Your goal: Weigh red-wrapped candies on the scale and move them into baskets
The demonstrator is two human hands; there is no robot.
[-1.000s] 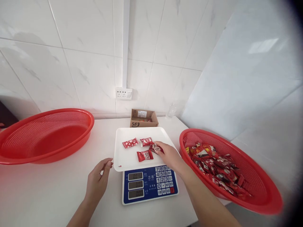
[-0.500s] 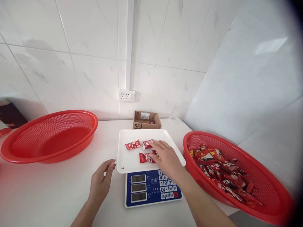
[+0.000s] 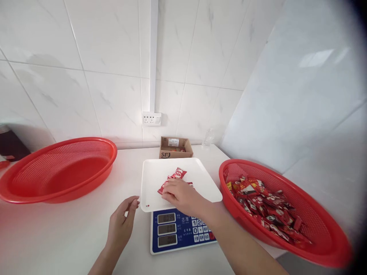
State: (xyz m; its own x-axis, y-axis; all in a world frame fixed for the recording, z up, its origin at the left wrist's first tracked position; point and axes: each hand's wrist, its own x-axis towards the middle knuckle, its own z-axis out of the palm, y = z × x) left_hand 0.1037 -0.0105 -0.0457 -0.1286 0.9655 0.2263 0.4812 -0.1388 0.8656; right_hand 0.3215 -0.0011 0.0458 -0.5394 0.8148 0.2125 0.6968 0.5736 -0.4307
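Across the middle of the frame, one white tray [image 3: 203,183] sits over one blue-faced scale [image 3: 185,233]. Three wrapped packets [image 3: 179,173] can be counted on the tray, all red with white marks: one upper, one lower left of it and partly under the fingers, one mostly covered at right. Any more under the palm: cannot tell. Two tiny red marks near the tray's lower-left corner.

Right hand [image 3: 182,195], centre, palm down over the packets, fingers bent and close together, tips at the lower-left packet; whether they grip it, cannot tell. Left hand [image 3: 122,219], lower centre-left, just beside the tray's left edge; thumb and fingers curled to a narrow spacing. Contact of the tips with each other or with the tray: cannot tell.

Scale: three displays in a column at left, keypad at right, partly behind the right forearm.

Baskets, two, both red with mesh walls. Left basket [image 3: 97,152], left of frame, red floor visible. Right basket [image 3: 318,219], lower right, tilted in view, holds a heap of wrapped pieces [image 3: 269,208], mostly red, some yellow and dark; too overlapped to count.

Behind the tray, one open cardboard box [image 3: 171,154] with a few small reddish items inside, number unclear. One clear object [image 3: 208,137] to its right, near the wall.
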